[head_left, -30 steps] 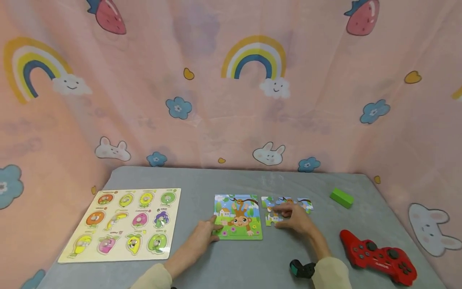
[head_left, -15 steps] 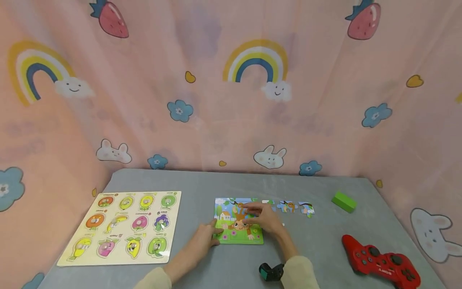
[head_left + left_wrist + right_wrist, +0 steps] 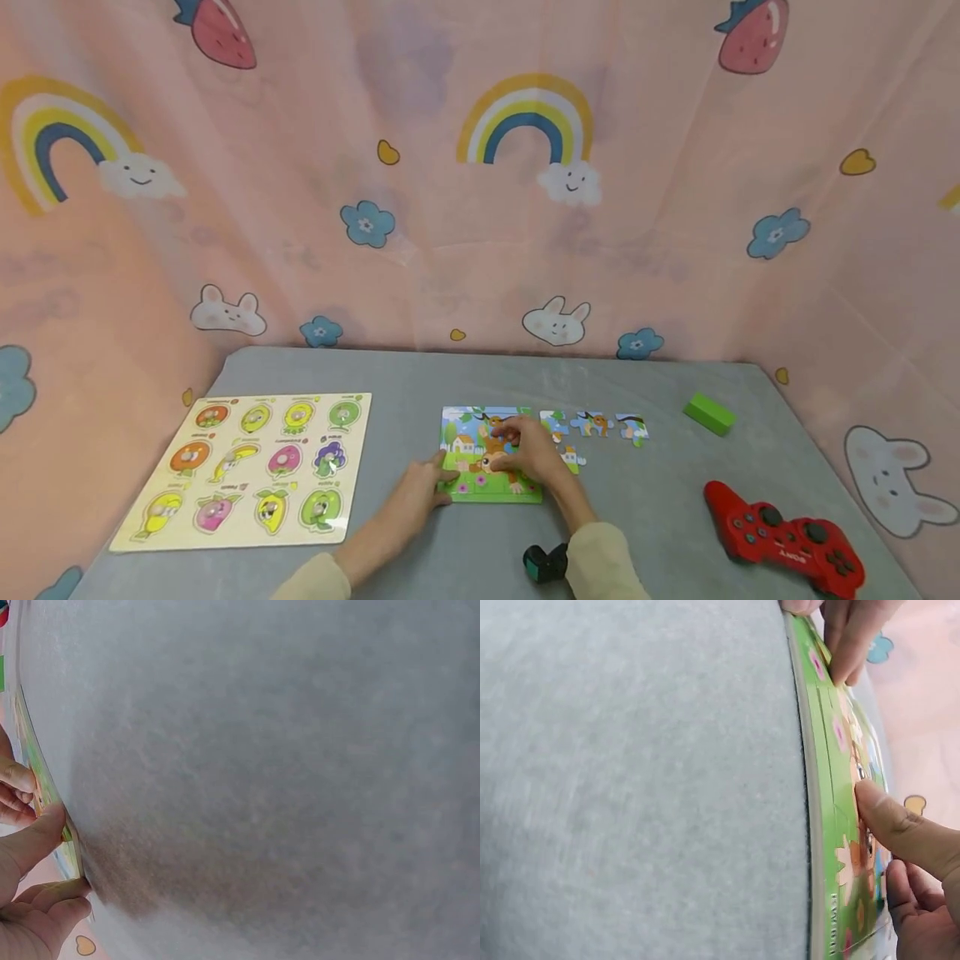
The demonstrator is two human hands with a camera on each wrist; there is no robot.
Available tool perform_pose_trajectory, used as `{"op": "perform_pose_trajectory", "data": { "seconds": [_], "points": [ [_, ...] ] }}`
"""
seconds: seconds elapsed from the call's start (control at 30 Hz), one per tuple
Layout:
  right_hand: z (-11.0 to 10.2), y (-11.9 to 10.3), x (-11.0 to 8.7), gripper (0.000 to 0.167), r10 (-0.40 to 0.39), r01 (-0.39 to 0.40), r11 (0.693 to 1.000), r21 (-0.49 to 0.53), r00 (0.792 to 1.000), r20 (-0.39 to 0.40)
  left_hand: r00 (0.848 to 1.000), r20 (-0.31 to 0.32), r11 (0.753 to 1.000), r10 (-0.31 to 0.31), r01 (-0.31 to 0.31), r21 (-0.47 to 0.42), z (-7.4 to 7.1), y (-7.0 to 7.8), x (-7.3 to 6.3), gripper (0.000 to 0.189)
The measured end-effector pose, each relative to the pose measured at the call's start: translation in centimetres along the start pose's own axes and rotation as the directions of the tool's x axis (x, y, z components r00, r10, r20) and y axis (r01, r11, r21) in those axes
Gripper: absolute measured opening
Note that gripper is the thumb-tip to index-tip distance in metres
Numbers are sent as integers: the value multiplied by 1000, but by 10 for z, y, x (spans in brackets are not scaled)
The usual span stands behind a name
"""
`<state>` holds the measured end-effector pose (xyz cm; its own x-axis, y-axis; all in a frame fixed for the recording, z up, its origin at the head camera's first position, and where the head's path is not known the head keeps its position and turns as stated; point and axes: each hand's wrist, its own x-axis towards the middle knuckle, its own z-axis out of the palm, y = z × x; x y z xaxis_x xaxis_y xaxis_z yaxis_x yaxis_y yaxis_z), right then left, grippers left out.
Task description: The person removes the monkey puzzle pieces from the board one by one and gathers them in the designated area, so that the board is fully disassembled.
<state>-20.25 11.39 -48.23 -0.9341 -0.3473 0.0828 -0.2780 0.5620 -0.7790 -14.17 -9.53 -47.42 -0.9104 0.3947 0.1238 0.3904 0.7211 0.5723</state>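
Note:
A square jigsaw puzzle with a monkey picture lies in its tray on the grey table. My left hand grips the tray's left edge, thumb on top and fingers against the side in the left wrist view. Over the middle of the picture, my right hand has its thumb and fingers spread about one piece apart, on a puzzle piece at the monkey. Its thumb presses on the picture in the right wrist view; the fingers behind are partly hidden. Loose puzzle pieces lie just right of the tray.
A large cream board with fruit pictures lies at the left. On the right are a green block and a red game controller. A pink patterned curtain hangs behind the table.
My right hand has moved left from the loose pieces onto the monkey picture, leaving a small row of pieces and one below it in view. My left hand stays at the tray's left edge.

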Motion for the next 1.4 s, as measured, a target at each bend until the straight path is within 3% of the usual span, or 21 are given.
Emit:
{"op": "perform_pose_trajectory", "data": {
  "seconds": [0.17,0.43,0.67,0.8,0.93,1.13,1.2,1.4],
  "points": [
    [0,-4,4,32,3,-2,999,-45,1000,10,1000,2,1000,-2,2,-7,-1,0,2,36],
    [-2,-5,7,42,-43,44,999,-22,999,21,1000,-7,1000,7,-7,-9,-1,-2,2,35],
    [-12,6,6,35,-41,33,991,129,997,60,1000,17,1000,-13,13,-20,1,-1,1,35],
    [-17,18,4,37,-31,1,962,274,994,106,1000,22,1000,-20,20,-21,2,1,0,35],
    [-23,29,2,42,5,-73,900,429,988,157,1000,9,1000,-2,2,-8,2,1,0,35],
    [-31,40,-1,47,42,-136,835,534,982,185,1000,1,1000,7,-7,5,3,-1,0,35],
    [-34,42,-2,47,58,-146,830,539,983,177,1000,5,1000,-1,1,0,3,-1,0,35],
    [-46,48,-7,47,109,-159,852,499,986,127,1000,6,1000,-20,20,-13,1,1,-1,35]
  ]
}}
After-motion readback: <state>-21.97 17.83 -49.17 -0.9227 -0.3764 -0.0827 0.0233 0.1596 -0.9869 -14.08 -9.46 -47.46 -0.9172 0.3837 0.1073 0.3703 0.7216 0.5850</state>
